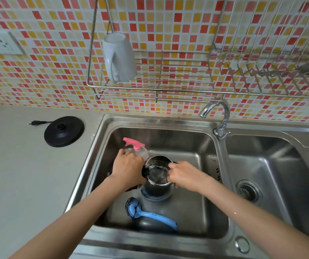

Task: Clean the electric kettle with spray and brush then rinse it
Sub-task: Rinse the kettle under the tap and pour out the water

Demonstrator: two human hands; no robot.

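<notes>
**Kettle held upright in the left sink basin, both hands on it**

While the kettle base sits unplugged on the counter at centre left, well apart from any water, the work happens in the left sink basin. Left of centre, the left hand is closed around the kettle's dark handle side, just in front of the pink-topped spray bottle. At centre stands the electric kettle, mouth open upward, likely steadied for cleaning. The right hand grips its right rim. Below centre, the blue brush lies on the basin floor, within easy reach. The faucet at upper right overhangs the back edge; basin walls leave modest room all round.
</notes>
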